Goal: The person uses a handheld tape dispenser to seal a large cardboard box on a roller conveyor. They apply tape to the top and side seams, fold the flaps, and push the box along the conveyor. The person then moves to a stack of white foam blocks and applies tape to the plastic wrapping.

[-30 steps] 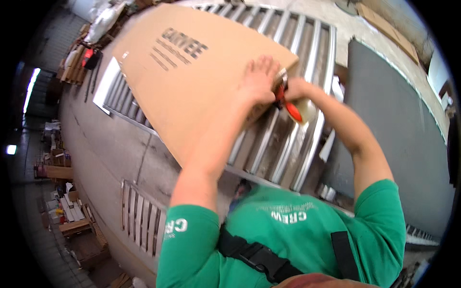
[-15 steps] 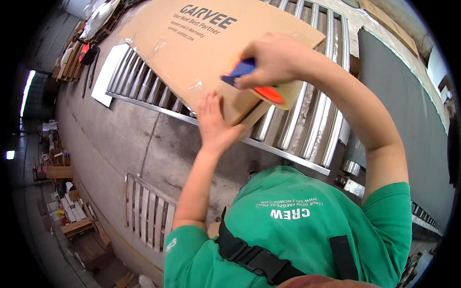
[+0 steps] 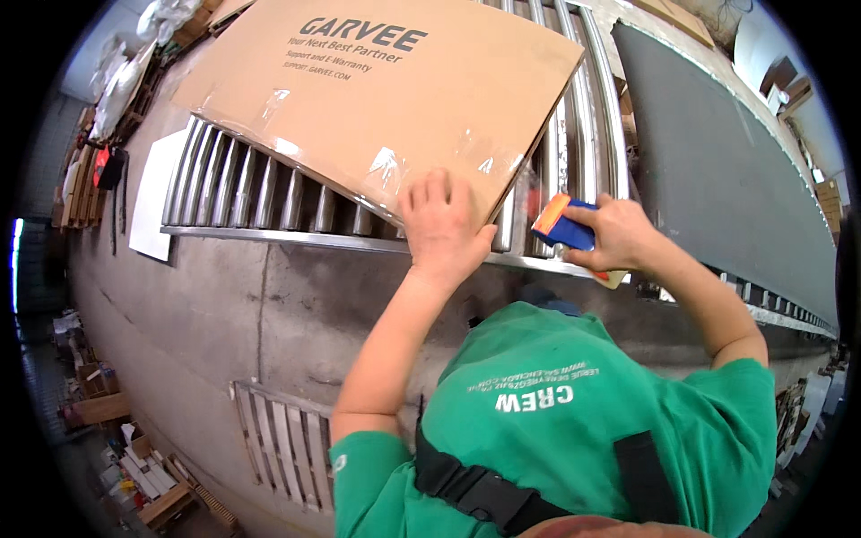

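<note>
A large flat brown cardboard box (image 3: 430, 99) lies slantwise on a roller conveyor (image 3: 300, 202). Shiny clear tape runs along its near edge. My left hand (image 3: 444, 220) rests on the near corner of the box, fingers stretched over the top and thumb apart at the side. Off to the right of that corner, my right hand (image 3: 621, 235) grips a blue and orange tape dispenser (image 3: 565, 222) above the conveyor's near rail. The dispenser is clear of the box; its tape roll is mostly hidden by the hand.
A wide dark grey belt conveyor (image 3: 717, 170) stands at the right. On the concrete floor, a wooden pallet (image 3: 282, 444) lies near me at the left. A white panel (image 3: 157, 197) leans by the rollers' left end. Stacked boards and scrap line the left side.
My right hand has carried the tape dispenser from over the box's near corner down and right, off the box. My left hand stays at that corner. The view has shifted somewhat.
</note>
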Demonstrator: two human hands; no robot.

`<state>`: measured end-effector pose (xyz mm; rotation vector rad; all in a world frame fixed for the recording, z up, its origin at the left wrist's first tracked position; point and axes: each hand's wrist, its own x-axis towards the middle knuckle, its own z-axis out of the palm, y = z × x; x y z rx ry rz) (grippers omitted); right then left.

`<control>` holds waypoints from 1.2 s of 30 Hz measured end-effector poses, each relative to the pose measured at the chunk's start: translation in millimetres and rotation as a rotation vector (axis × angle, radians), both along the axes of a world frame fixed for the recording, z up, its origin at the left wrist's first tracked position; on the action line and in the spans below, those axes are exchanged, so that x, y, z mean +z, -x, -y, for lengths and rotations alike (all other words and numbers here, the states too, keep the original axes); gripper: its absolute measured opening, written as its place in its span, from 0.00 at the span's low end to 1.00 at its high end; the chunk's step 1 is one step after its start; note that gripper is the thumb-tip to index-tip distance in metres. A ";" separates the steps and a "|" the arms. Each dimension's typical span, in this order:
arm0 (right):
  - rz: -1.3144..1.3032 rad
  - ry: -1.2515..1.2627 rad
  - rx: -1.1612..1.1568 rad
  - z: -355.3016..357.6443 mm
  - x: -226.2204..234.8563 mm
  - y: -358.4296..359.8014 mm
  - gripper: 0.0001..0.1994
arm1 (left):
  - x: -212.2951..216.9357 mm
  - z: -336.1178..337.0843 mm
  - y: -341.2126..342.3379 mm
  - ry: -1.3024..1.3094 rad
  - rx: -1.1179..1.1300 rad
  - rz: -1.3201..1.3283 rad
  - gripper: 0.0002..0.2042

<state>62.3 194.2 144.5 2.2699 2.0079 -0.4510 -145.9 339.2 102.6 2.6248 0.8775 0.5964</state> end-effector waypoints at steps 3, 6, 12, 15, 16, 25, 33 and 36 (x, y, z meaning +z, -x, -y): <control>-0.018 0.100 0.043 -30.8 -21.9 -4.3 0.28 | 1.8 -15.5 -13.4 -0.121 -0.175 -0.132 0.42; -0.080 0.294 0.121 -100.9 -11.2 -7.0 0.27 | 1.1 -30.7 -36.0 -0.114 -0.320 -0.363 0.50; -0.255 0.402 0.127 -106.1 -51.6 -23.0 0.28 | 12.2 -30.0 -44.0 -0.078 -0.310 -0.377 0.50; -0.260 0.464 0.230 -117.9 -39.9 -33.4 0.27 | 19.6 -23.4 -55.2 -0.056 -0.291 -0.370 0.48; -0.274 0.481 0.250 -118.1 -38.8 -41.0 0.29 | 21.8 -26.4 -63.2 -0.054 -0.288 -0.361 0.47; -1.867 -0.042 -0.765 -52.0 -161.2 -310.2 0.18 | 13.3 -98.7 -279.6 -0.104 -0.262 -0.084 0.27; -2.224 -0.145 -0.764 -190.8 -203.1 -456.9 0.21 | -10.4 -125.5 -367.3 -0.165 -0.249 -0.180 0.27; -2.135 0.036 -0.532 -269.2 -197.7 -454.7 0.15 | -10.0 -122.2 -364.0 -0.071 -0.218 -0.138 0.27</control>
